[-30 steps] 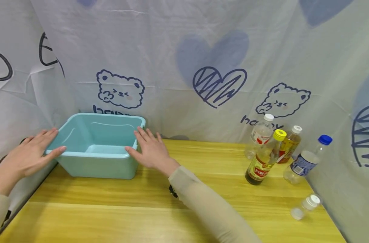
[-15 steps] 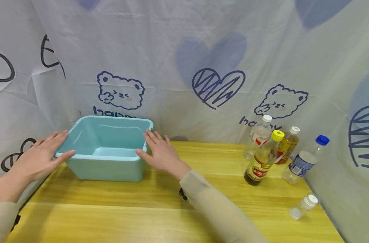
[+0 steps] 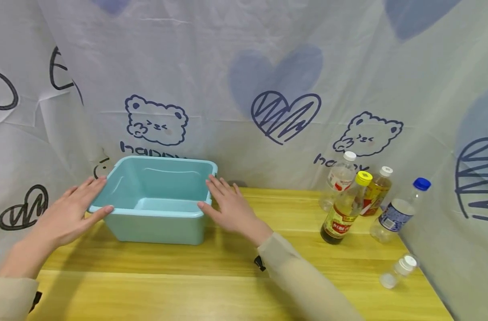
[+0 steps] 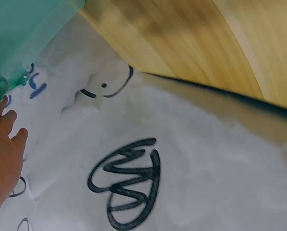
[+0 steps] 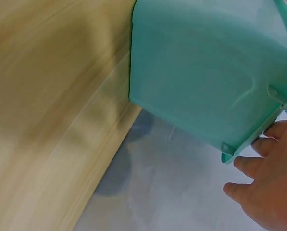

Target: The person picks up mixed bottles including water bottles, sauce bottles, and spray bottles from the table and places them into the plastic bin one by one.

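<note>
Head view: teal tub (image 3: pixel 159 228), on the left of the wooden table (image 3: pixel 147 290); left hand (image 3: pixel 73 209) and right hand (image 3: pixel 235 207) lie at its end rims, fingers straight, neither gripping. Table's right: yellow-capped bottle (image 3: pixel 342 220), standing partly before clear bottle (image 3: pixel 340 176) and brown bottle (image 3: pixel 377 194); blue-capped bottle (image 3: pixel 395 216); small bottle (image 3: pixel 398 271), seemingly empty. Against one second ago, teal tub and both hands sit farther right.

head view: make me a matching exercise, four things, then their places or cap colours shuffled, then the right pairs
1. light-blue plastic tub
2. clear bottle with blue label
3. tall clear bottle with dark liquid at its bottom
4. small clear bottle

A. yellow cap
B. white cap
C. between left hand and right hand
D. blue cap

Pairs: 1-C, 2-D, 3-A, 4-B
</note>
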### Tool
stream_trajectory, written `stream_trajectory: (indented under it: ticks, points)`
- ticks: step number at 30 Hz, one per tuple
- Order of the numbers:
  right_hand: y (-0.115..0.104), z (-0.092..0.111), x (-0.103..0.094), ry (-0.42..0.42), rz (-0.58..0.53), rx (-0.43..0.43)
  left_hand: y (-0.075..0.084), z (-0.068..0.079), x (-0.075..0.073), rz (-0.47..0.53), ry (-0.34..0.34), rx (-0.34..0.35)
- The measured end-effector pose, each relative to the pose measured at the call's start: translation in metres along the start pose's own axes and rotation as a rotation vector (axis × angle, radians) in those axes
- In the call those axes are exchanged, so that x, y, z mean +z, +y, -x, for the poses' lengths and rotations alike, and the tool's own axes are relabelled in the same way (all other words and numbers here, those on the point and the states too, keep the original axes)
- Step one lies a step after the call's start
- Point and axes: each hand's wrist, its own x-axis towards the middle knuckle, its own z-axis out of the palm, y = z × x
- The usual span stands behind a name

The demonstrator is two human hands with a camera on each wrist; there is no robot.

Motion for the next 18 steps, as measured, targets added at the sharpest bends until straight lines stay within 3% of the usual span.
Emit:
stream_trajectory:
  ticks: [18]
  points:
    - [0.056,0.074,-0.032,0.048,-0.074,-0.032,0.068,-0.01,0.022,0.051,0.072,0.147]
